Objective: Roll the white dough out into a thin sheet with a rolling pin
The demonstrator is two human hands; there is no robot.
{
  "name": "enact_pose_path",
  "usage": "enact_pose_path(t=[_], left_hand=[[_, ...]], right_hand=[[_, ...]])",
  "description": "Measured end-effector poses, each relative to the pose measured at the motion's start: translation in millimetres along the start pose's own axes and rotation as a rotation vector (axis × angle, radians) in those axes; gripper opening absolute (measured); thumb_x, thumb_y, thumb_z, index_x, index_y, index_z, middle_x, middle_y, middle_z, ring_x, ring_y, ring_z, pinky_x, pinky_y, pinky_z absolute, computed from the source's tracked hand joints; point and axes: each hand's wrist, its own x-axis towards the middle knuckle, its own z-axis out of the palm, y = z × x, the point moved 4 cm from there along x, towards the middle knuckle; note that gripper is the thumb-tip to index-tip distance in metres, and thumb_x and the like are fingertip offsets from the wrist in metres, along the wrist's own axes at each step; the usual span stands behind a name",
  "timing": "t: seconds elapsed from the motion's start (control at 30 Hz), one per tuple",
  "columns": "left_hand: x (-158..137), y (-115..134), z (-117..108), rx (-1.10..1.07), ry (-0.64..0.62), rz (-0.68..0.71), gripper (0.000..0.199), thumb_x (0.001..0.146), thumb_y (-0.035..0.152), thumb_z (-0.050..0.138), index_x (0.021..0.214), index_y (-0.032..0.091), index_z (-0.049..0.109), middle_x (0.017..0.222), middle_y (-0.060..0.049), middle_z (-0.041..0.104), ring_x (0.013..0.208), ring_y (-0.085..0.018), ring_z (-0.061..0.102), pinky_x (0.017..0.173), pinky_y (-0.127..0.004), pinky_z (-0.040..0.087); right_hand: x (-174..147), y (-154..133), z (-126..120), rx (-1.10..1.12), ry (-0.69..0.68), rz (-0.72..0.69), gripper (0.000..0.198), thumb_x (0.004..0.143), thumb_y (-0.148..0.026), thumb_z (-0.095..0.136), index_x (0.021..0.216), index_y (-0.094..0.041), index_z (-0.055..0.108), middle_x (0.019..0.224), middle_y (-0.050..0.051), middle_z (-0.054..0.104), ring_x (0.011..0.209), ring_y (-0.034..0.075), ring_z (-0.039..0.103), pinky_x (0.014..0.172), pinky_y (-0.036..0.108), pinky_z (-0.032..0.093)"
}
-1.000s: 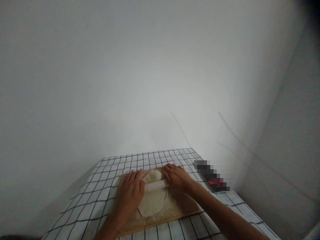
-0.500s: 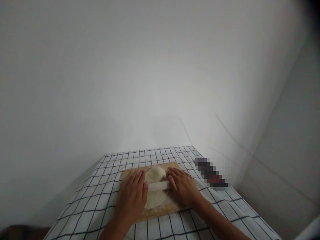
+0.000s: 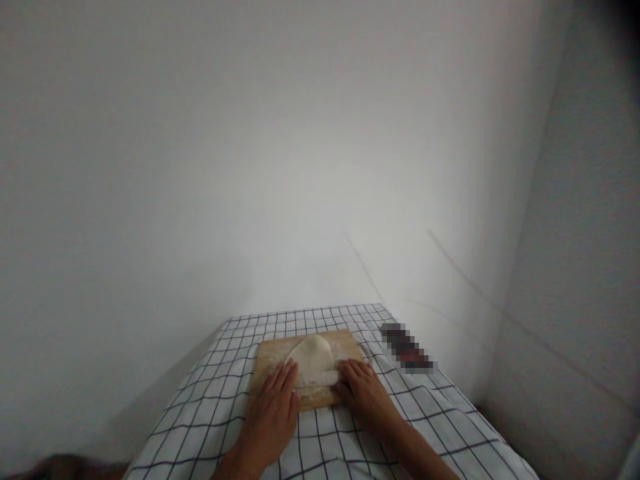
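Note:
A pale rolling pin [image 3: 317, 379] lies crosswise over the near part of a flattened sheet of dough [image 3: 313, 353]. The dough rests on a wooden board [image 3: 320, 402] dusted with flour. My left hand [image 3: 273, 410] bears down on the pin's left end, its fingers laid forward over it. At the other end, my right hand [image 3: 364, 397] is closed over the pin with its fingers bent. Both ends of the pin are hidden under my hands. The far part of the dough is rounded and shows beyond the pin.
The board sits on a table with a white, dark-checked cloth [image 3: 200, 400]. A blurred-out dark and red object [image 3: 407, 350] lies near the cloth's right edge. A white wall [image 3: 300, 167] rises behind the table, with another wall to the right.
The rolling pin and both my hands have moved back toward me over the dough, so more dough shows beyond the pin. The camera view has shifted slightly.

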Motion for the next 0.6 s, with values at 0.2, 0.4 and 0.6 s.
enact_pose_path(t=[0.2, 0.4, 0.6], left_hand=[[2.4, -1.3, -0.4, -0.063, -0.011, -0.041, 0.048, 0.102, 0.034, 0.041, 0.145, 0.016, 0.055, 0.151, -0.014, 0.057, 0.144, -0.030, 0.048, 0.116, -0.055, 0.046], [17.8, -21.0, -2.0, -0.326, 0.064, -0.222, 0.046, 0.103, 0.041, 0.033, 0.120, 0.021, 0.071, 0.128, -0.011, 0.073, 0.127, -0.028, 0.065, 0.112, -0.050, 0.050], [82.8, -51.3, -15.8, -0.447, 0.026, -0.364, 0.053, 0.101, 0.046, 0.027, 0.106, 0.017, 0.072, 0.112, -0.013, 0.077, 0.111, -0.028, 0.070, 0.101, -0.043, 0.053]], right_hand=[[-2.9, -7.9, -12.3, -0.016, -0.007, 0.034, 0.019, 0.101, -0.027, 0.056, 0.118, -0.025, 0.064, 0.123, 0.005, 0.071, 0.126, 0.027, 0.059, 0.118, 0.059, 0.024], [-4.5, -21.9, -24.0, -0.152, 0.015, -0.040, 0.015, 0.098, -0.023, 0.059, 0.111, -0.023, 0.067, 0.120, 0.007, 0.068, 0.115, 0.026, 0.065, 0.106, 0.045, 0.043], [21.8, -41.3, -20.1, -0.120, -0.057, 0.086, 0.019, 0.103, -0.031, 0.052, 0.106, -0.019, 0.067, 0.124, 0.012, 0.065, 0.087, 0.022, 0.073, 0.070, 0.031, 0.053]])
